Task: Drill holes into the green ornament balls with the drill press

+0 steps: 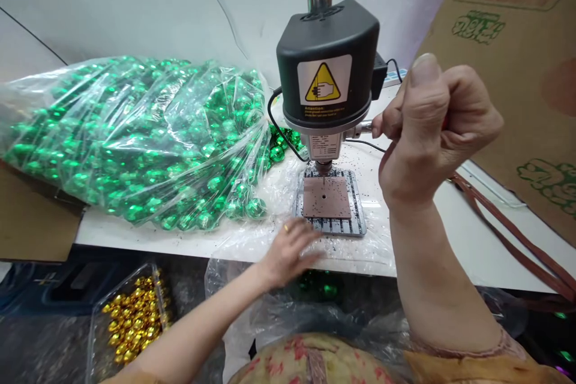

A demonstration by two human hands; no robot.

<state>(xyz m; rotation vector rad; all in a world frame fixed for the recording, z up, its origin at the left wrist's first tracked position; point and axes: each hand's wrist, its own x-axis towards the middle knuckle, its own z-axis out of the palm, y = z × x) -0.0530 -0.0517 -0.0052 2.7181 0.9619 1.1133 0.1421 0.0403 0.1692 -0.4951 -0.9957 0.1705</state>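
A small black bench drill press (328, 60) with a yellow hand-warning label stands on the white table. My right hand (427, 126) is closed around its feed lever (365, 127) at the right side; most of the grip is hidden by my fingers. Below the chuck (323, 166) lies a brown square plate (327, 198) with a hole, set on the slotted metal base (357, 222). Dark shavings are scattered over both. My left hand (290, 252), a ring on one finger, is in front of the base near the table edge. Motion blurs it, but fingers and thumb look apart, with nothing visible between them.
A large clear plastic bag (148, 144) of shiny green faceted balls fills the left of the table. Below it, a clear bin (155, 288) holds gold balls (135, 318). A cardboard box (508, 72) and a brown strap (504, 225) are at right. Plastic sheeting (243, 252) drapes over the front edge.
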